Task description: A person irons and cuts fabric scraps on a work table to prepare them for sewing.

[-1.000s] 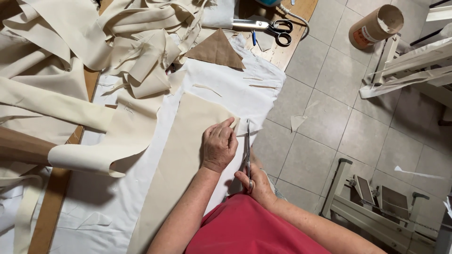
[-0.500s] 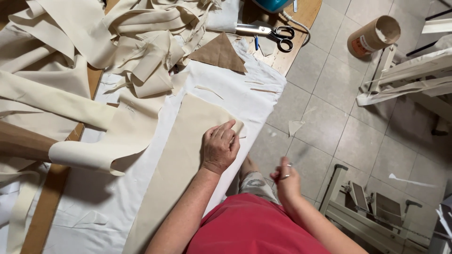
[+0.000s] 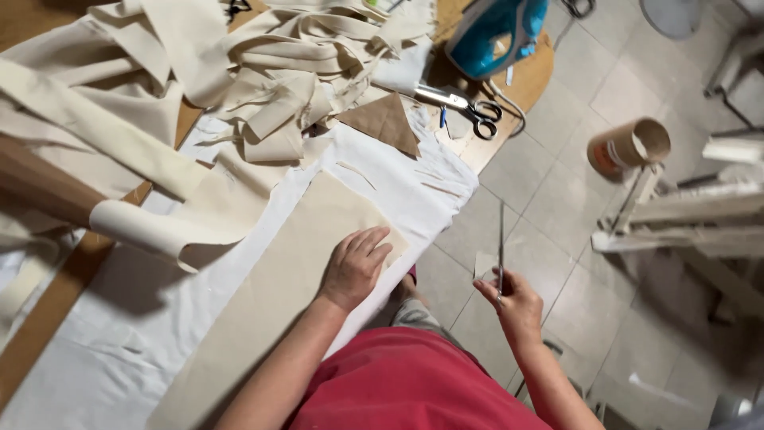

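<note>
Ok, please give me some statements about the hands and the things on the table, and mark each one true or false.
1. The left hand lies flat on the beige strip. True.
2. The right hand holds scissors over the floor, off the table. True.
3. The right hand's scissors are cutting the beige strip. False: they are apart from the cloth, blades pointing away from the person.
4. A second pair of scissors lies on the table near the blue iron. True.
5. The brown triangle lies under the left hand. False: it lies farther up the table, beside the pile of cloth strips.
6. The cardboard tube stands on the table. False: it is on the tiled floor.
</note>
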